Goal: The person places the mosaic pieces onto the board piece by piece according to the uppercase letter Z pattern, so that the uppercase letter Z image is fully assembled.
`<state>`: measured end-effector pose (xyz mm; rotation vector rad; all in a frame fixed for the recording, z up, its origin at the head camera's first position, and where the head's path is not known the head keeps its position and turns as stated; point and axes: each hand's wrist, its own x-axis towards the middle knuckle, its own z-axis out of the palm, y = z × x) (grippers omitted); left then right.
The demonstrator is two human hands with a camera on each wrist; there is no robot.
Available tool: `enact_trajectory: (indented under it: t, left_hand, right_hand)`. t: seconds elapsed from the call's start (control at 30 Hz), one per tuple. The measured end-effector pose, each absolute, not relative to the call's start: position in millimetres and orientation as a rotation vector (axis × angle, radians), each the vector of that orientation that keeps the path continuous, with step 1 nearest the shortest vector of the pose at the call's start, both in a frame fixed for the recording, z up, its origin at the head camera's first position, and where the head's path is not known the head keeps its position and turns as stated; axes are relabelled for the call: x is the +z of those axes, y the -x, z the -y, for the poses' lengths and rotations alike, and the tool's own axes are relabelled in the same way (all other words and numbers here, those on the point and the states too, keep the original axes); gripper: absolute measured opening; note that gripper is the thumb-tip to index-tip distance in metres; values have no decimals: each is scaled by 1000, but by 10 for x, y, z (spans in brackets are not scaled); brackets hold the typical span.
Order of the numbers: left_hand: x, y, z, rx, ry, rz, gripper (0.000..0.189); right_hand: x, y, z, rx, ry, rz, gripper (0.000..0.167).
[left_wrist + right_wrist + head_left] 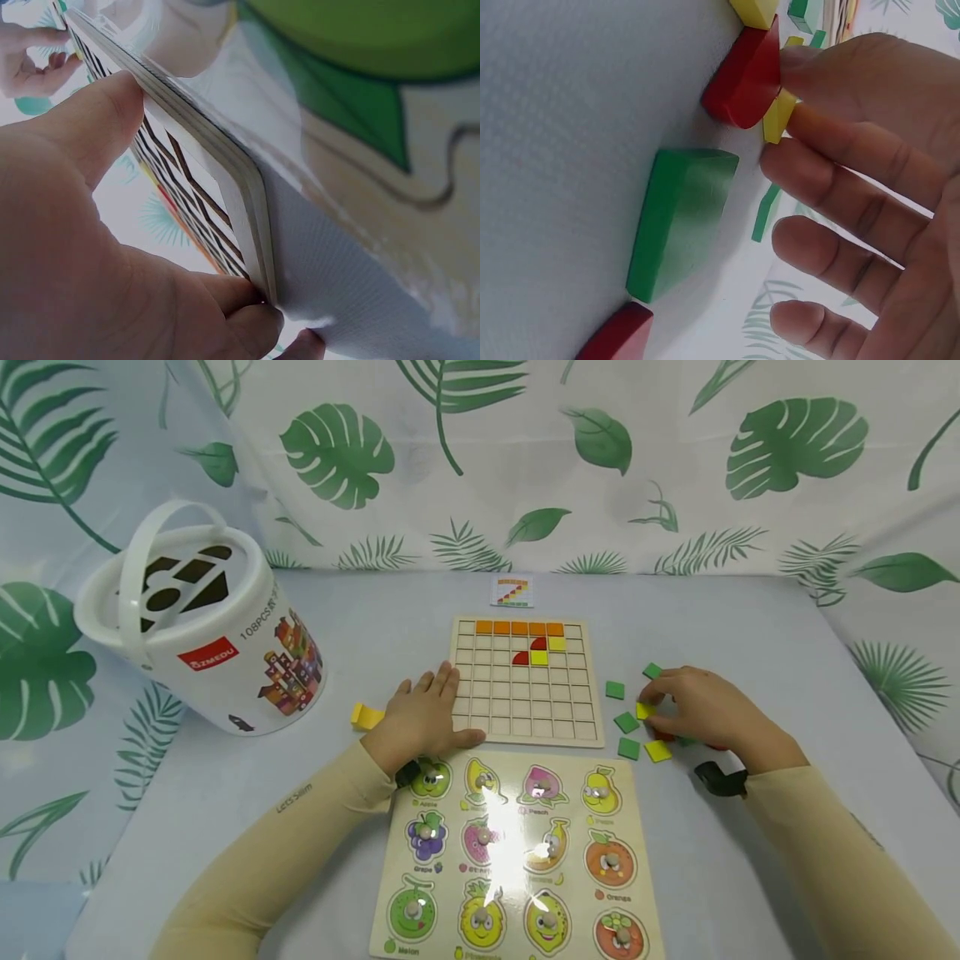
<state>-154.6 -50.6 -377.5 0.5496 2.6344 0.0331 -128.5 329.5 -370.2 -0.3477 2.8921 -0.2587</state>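
My left hand (423, 717) lies at the left edge of a wooden grid board (525, 740), fingers straight and thumb on its near left corner. In the left wrist view the thumb and fingertips touch the board's rim (251, 191). An orange row, two red quarter-rounds (538, 644) and two yellow squares (538, 657) sit in the grid. To the right, my right hand (701, 710) pinches a yellow square tile (778, 120) between thumb and index finger; the other fingers are spread. A red quarter-round (746, 79) and a green tile (686, 225) lie beneath the hand.
Several green tiles (628, 748) and another yellow tile (658, 751) lie right of the board. A fruit peg puzzle (517, 860) lies in front. A pattern card (512, 592) stands behind the board. At left are a white bucket (225, 693) and a yellow block (366, 717).
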Motion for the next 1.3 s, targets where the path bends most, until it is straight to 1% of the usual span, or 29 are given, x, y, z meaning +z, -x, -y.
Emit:
enact_trajectory:
  t: [0.17, 0.37, 0.5, 0.77, 1.03, 1.3]
  left_hand:
    - [-3777, 1550, 522, 33, -543, -2634, 111]
    - [-3785, 1548, 528, 18, -547, -2637, 111]
    - [-3789, 1552, 526, 12, -543, -2640, 111]
    - [-3809, 1560, 523, 22, -546, -2640, 111]
    - [-3800, 1566, 530, 25, -542, -2640, 111]
    - [-3805, 1573, 530, 23, -547, -2636, 111]
  right_hand:
    - [-3719, 1301, -3275, -244, 360, -2899, 26]
    - [-3721, 1349, -3255, -273, 431, -2927, 23]
    - [-3724, 1428, -3165, -322, 487, -2953, 25]
    - [-3772, 1680, -2774, -381, 570, -2933, 28]
    - [-3766, 1962, -2328, -391, 717, -2933, 23]
    - [-3759, 2071, -1996, -351, 764, -2909, 22]
